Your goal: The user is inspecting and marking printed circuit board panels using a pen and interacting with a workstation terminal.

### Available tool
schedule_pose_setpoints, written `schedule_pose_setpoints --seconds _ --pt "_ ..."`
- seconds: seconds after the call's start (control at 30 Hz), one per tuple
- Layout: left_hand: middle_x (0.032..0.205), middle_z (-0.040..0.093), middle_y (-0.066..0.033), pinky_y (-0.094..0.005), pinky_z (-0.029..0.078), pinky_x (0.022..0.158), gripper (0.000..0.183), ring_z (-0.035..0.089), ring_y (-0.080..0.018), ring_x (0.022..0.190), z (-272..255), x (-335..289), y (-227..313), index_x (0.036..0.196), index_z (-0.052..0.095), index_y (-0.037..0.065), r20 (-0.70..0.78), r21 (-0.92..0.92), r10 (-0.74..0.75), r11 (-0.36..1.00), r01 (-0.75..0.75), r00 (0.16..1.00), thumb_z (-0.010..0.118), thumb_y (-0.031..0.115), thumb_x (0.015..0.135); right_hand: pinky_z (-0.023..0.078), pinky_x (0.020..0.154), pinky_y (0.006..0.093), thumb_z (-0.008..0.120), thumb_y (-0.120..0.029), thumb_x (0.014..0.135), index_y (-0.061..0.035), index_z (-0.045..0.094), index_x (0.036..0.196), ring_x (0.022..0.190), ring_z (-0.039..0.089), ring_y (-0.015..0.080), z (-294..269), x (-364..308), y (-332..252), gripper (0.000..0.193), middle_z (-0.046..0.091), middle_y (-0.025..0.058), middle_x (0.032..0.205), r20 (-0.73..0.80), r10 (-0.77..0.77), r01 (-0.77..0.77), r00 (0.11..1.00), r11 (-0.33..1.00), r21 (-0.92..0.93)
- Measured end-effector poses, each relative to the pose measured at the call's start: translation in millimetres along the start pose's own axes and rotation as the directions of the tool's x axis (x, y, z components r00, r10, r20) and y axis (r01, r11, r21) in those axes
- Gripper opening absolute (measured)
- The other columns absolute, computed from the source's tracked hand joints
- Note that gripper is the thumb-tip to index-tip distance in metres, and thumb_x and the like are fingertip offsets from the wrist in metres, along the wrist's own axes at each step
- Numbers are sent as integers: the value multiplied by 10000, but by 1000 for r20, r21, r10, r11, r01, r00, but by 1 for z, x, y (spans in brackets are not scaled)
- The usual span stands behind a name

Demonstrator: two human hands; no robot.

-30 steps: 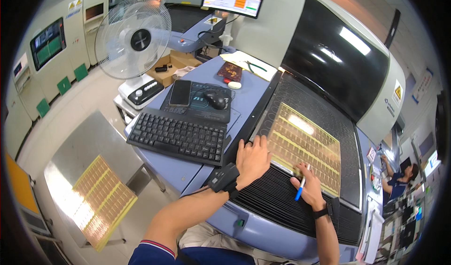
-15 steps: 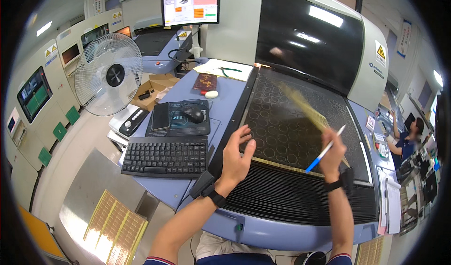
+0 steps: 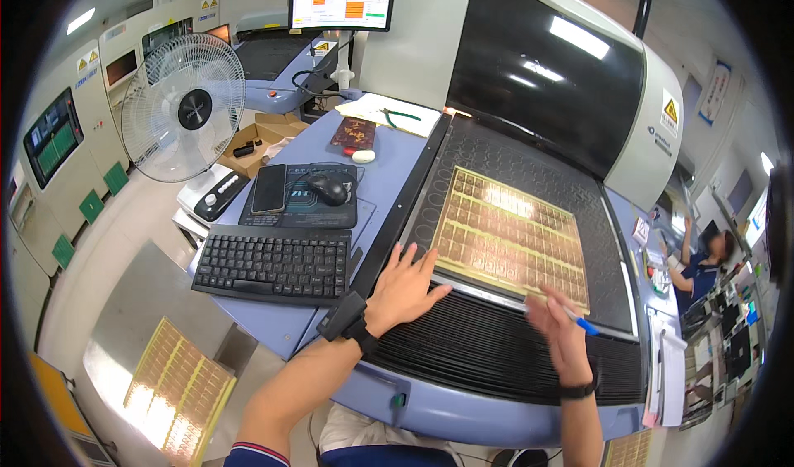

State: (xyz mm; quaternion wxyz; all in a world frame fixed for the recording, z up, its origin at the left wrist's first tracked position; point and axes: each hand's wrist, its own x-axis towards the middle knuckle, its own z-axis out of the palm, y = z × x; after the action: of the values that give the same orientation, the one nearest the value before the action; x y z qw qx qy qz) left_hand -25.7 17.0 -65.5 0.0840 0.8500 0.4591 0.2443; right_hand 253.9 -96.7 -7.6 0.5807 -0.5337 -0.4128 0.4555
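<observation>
A copper-coloured circuit board panel point(image 3: 513, 239) with a yellowish border lies flat on the black, ring-patterned machine bed point(image 3: 610, 289). My left hand point(image 3: 403, 296) is open, fingers spread, at the panel's near left corner; whether its fingertips press on the board or the bed beside it is unclear. At the near right edge of the panel is my right hand point(image 3: 561, 335), slightly blurred. It holds a white pen with a blue end point(image 3: 585, 325) between its fingers, the blue end pointing right.
Left of the bed are a black keyboard point(image 3: 273, 262), a mouse point(image 3: 327, 189), a phone point(image 3: 269, 189) and green-handled pliers point(image 3: 400, 116). A fan point(image 3: 194, 109) stands further left. Another copper panel point(image 3: 180, 392) lies at lower left. The machine's dark hood point(image 3: 546, 78) rises behind. Another person point(image 3: 703, 268) works at far right.
The panel, tilted and blurred in my right hand before, now lies flat on the bed, and that hand has let go of it. My left hand has moved down beside its corner.
</observation>
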Motion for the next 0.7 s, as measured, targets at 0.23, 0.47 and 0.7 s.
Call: schedule_pose_setpoints --seconds 0.23,0.47,0.7 --pt "1252 651 -201 -573 150 1192 651 423 -439 1358 -15 -3 3 1397 468 -45 -78 158 34 987 -21 996 505 468 998 376 1086 533 613 -336 958 23 569 1246 1202 540 477 -5 43 30 463 617 307 1201 405 -306 481 862 240 -843" --pt "1203 663 -209 -588 194 1171 584 504 -456 1270 -19 -15 10 1306 555 -53 -77 334 4 942 22 997 551 432 980 323 1133 559 629 -448 935 9 536 1306 1282 406 612 14 28 29 597 476 426 1336 441 -188 478 878 260 -839" --pt "1171 668 -215 -583 256 1149 549 549 -417 1205 -37 -11 10 1299 581 -8 3 195 -129 973 126 992 609 414 949 276 1153 580 628 -411 945 17 465 1370 1317 382 587 12 28 32 624 461 395 1376 444 -175 477 879 317 -820"
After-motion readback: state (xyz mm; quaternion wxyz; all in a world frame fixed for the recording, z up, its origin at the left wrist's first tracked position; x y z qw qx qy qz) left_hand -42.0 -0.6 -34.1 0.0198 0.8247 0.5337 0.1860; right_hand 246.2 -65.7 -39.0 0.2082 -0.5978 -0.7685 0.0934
